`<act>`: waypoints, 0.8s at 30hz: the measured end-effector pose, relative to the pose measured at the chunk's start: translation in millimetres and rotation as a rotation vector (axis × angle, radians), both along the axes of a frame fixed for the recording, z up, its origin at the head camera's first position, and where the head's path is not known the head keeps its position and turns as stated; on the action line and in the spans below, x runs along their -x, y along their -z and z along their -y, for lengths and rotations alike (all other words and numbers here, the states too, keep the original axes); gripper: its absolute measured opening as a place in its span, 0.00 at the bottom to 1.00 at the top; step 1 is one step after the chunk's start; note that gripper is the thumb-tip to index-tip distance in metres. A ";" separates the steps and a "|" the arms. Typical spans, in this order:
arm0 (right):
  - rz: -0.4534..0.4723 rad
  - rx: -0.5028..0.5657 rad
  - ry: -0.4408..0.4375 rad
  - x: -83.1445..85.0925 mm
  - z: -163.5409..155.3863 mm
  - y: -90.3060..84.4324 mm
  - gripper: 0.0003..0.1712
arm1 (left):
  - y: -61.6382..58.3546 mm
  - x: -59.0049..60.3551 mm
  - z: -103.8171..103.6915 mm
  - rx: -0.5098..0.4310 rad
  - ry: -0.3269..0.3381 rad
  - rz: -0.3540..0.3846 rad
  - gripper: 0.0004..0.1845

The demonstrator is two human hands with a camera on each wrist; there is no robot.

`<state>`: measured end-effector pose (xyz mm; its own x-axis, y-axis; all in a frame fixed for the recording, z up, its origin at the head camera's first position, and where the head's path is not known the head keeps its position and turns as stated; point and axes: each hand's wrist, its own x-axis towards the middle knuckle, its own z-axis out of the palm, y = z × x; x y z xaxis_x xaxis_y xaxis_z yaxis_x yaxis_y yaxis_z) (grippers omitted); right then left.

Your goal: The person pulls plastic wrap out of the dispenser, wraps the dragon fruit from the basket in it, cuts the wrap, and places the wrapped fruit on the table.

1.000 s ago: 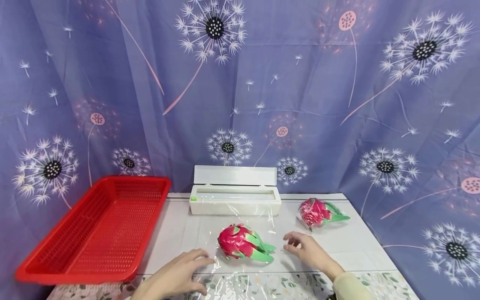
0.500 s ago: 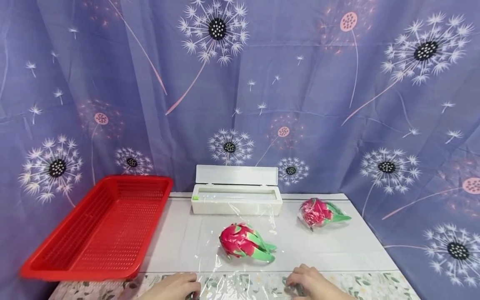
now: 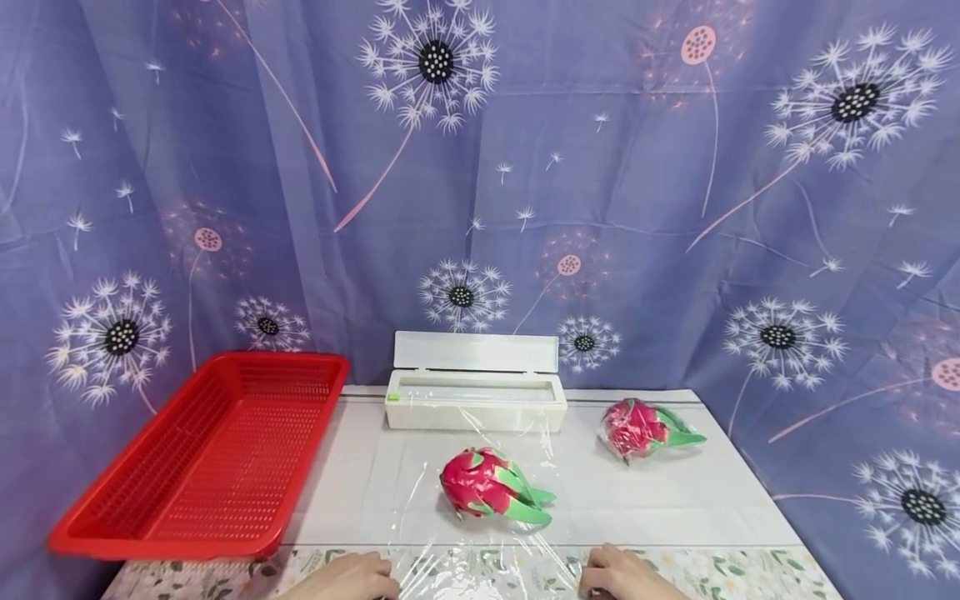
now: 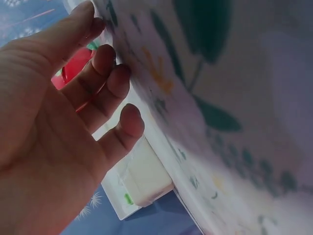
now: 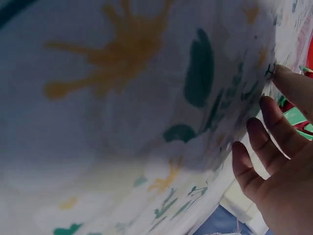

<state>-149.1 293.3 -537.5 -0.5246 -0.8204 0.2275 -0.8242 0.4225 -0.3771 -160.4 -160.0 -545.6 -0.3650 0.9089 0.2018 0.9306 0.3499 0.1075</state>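
A pink and green dragon fruit [image 3: 491, 486] lies on a sheet of clear film [image 3: 423, 500] drawn from the white dispenser box [image 3: 475, 398] toward the table's front edge. My left hand [image 3: 366, 577] rests at the film's near left corner. In the left wrist view the left hand [image 4: 63, 122] has relaxed fingers, their tips touching the floral tablecloth [image 4: 220, 73]. My right hand [image 3: 609, 572] rests at the near right corner; in the right wrist view the straight fingers [image 5: 266, 142] touch the tablecloth [image 5: 122, 98]. Neither hand visibly pinches anything.
A second dragon fruit [image 3: 645, 427], wrapped in film, lies at the back right. A red mesh basket [image 3: 202, 458] stands along the left side of the table. A blue dandelion-print curtain [image 3: 675, 208] hangs behind the table.
Both hands drew back from beside the dragon fruit to the film's near edge at the table's front. The fruit has not moved.
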 end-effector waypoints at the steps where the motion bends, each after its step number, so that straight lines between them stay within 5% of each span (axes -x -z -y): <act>1: 0.023 -0.011 0.004 0.2 -0.4 -0.4 0.01 | -0.4 -0.6 1.0 -0.003 0.001 0.005 0.03; 20: -0.078 0.214 0.010 1.3 5.3 -47.4 0.14 | -72.0 -5.9 6.1 -0.057 -0.168 0.252 0.03; 24: -0.124 0.242 0.016 6.6 5.3 -58.8 0.18 | -83.1 -1.9 7.1 -0.102 -0.193 0.203 0.06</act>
